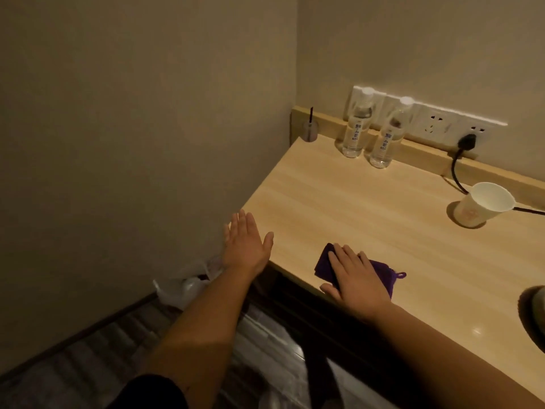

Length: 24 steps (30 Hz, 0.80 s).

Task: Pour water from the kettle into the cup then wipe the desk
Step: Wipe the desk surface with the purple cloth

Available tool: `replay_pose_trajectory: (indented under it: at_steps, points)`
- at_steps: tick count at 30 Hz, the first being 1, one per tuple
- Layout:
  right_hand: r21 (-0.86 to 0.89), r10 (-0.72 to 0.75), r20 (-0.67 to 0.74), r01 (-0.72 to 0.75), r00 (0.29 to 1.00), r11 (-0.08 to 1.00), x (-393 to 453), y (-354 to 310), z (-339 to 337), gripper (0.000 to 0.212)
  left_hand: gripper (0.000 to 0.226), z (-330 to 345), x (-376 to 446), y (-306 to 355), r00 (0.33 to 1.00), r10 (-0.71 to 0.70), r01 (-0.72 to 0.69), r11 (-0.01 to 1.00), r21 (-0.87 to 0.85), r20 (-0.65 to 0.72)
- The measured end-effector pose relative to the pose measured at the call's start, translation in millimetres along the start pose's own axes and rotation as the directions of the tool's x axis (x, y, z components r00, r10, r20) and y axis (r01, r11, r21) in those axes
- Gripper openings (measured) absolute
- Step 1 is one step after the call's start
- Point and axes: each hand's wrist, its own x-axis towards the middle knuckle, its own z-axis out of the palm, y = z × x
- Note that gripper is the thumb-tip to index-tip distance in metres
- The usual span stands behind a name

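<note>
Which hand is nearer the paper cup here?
Right. The right hand lies flat on the purple cloth, near the desk's front edge, below-left of the paper cup. The left hand hovers open off the desk's left end, farther away.

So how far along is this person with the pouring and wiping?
Wiping is in hand: the right hand presses a purple cloth flat on the pale wooden desk. The left hand hovers open. Whether the white paper cup holds water cannot be seen.
</note>
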Motion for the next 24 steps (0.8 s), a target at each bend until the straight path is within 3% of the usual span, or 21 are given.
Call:
replay_pose_trajectory:
  at_steps: [12,15,16,18,20,22,24]
  points:
    - [-0.063,0.072,-0.006,-0.072,0.997,0.995,-8,-8,13,0.088,0.073,42,93,-25,0.942,-0.333,0.334,0.917,-0.219,0.044]
    - [-0.020,-0.030,-0.113,0.028,0.993,0.999,-32,-19,14,0.059,0.065,43,97,-24,0.936,-0.350,0.336,0.923,-0.188,-0.046]
    - [-0.008,-0.070,-0.159,0.069,0.985,0.998,-41,-22,17,0.057,0.063,43,96,-24,0.936,-0.348,0.334,0.924,-0.185,-0.051]
    - [0.157,-0.055,-0.162,0.081,0.985,0.984,-51,-26,18,0.074,0.062,44,95,-25,0.937,-0.345,0.330,0.926,-0.183,-0.056]
    - [0.528,0.137,-0.139,-0.043,0.981,0.848,-51,-28,-1,0.068,0.061,42,94,-25,0.938,-0.342,0.325,0.926,-0.189,-0.060]
    - [0.840,0.342,0.011,-0.194,0.940,0.506,-35,-20,-31,0.048,0.061,40,94,-25,0.939,-0.336,0.317,0.927,-0.201,-0.068]
    - [0.952,0.390,0.184,-0.262,0.902,0.158,-7,-4,-61,0.025,0.060,38,92,-24,0.941,-0.333,0.315,0.928,-0.201,-0.065]
